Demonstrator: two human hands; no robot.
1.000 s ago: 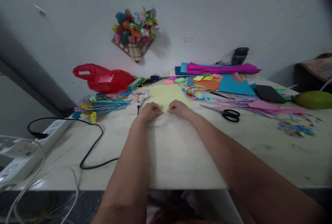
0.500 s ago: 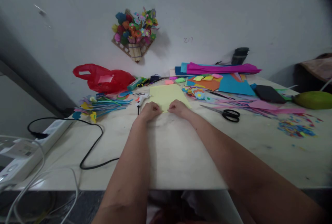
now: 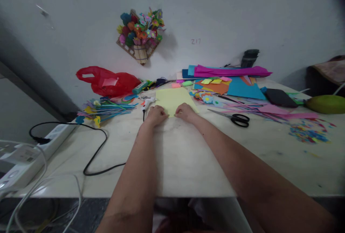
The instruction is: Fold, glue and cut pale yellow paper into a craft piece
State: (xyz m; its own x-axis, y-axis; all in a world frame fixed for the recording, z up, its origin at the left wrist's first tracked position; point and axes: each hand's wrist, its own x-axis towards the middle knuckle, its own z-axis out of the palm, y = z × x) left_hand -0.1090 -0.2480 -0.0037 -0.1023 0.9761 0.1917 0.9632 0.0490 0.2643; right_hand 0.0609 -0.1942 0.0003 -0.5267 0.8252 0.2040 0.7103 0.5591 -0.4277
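Note:
A pale yellow sheet of paper [image 3: 174, 98] lies flat on the table in front of me. My left hand [image 3: 156, 115] pinches its near edge at the left, fingers curled closed. At the right of the same edge, my right hand [image 3: 184, 112] pinches the sheet between thumb and fingers. The two hands are a short gap apart. A white glue gun [image 3: 148, 103] lies just beyond my left hand. Black-handled scissors [image 3: 238, 119] rest to the right of my right hand.
Paper flowers on stems [image 3: 107, 109] and a red plastic bag [image 3: 107, 82] lie at the left. Coloured sheets [image 3: 244, 88], paper scraps [image 3: 308, 132] and a dark flat object [image 3: 280, 97] are at the right. A black cord [image 3: 101, 143] crosses the left side beside a power strip [image 3: 58, 137].
Both hands stay at the sheet's near edge, with only a slight shift of the fingers. Nothing else has visibly moved.

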